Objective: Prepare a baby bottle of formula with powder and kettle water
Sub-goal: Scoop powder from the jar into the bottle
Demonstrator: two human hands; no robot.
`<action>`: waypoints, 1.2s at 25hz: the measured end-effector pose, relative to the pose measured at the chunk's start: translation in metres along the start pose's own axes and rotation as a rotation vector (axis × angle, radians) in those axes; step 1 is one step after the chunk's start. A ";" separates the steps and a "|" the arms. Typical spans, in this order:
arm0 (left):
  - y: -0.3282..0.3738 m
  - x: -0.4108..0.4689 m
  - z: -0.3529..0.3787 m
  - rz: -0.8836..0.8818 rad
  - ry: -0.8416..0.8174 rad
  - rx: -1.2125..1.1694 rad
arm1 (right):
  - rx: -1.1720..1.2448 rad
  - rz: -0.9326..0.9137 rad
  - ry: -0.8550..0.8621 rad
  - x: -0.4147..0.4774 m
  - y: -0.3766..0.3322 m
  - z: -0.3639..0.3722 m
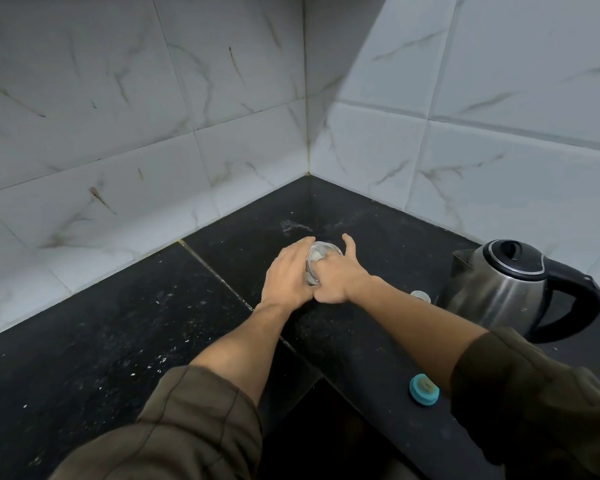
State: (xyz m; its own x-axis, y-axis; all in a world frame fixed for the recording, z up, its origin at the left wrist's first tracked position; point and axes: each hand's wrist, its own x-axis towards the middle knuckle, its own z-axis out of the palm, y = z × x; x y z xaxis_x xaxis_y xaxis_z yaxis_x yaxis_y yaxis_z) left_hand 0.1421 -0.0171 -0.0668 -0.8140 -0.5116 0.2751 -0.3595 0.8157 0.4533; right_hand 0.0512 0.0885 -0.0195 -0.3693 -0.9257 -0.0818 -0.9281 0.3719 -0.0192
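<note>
Left hand (286,273) wraps the side of a clear round container (321,252), fingers curled round its wall, likely to steady it upright on the black speckled stone counter (118,323). Right hand (338,277) sits at the container's mouth, thumb stuck out and up, other fingers bent down over the rim. I cannot tell if they pinch anything or just reach inside, since the fingertips are hidden. The two hands touch at the heel.

The container stands near the counter's back corner, well apart from the steel electric kettle with black lid and handle (506,289) on the right. Whitish contents show through the container's mouth, maybe powder; jar or bottle, I cannot tell.

The kettle is shiny brushed metal with a rounded body, lid down and spout pointing left toward the work area, so probably parked for a later pour. A small white ring-shaped piece (420,296) lies just beside the kettle's base. A teal round cap with a tan centre (424,389) lies flat near the counter's front edge, likely set aside while filling.

The counter is glossy and dusted with pale flecks. White marbled wall tiles (499,98) are smooth. Olive sleeves (201,427) are pushed up the forearms.
</note>
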 end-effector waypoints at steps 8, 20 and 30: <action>0.000 0.007 0.002 -0.029 -0.027 -0.013 | 0.050 0.025 -0.086 0.009 0.006 -0.011; 0.004 0.008 0.006 -0.030 -0.062 0.037 | -0.039 0.053 0.005 0.002 0.006 -0.026; 0.001 0.004 0.006 -0.004 -0.053 -0.008 | -0.324 0.102 0.064 -0.014 -0.001 -0.024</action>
State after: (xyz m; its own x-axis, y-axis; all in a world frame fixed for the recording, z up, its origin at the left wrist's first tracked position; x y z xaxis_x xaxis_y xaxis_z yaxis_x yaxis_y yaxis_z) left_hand 0.1355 -0.0171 -0.0701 -0.8355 -0.5000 0.2277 -0.3597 0.8112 0.4611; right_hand 0.0562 0.0997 0.0055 -0.4541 -0.8909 -0.0045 -0.8493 0.4314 0.3041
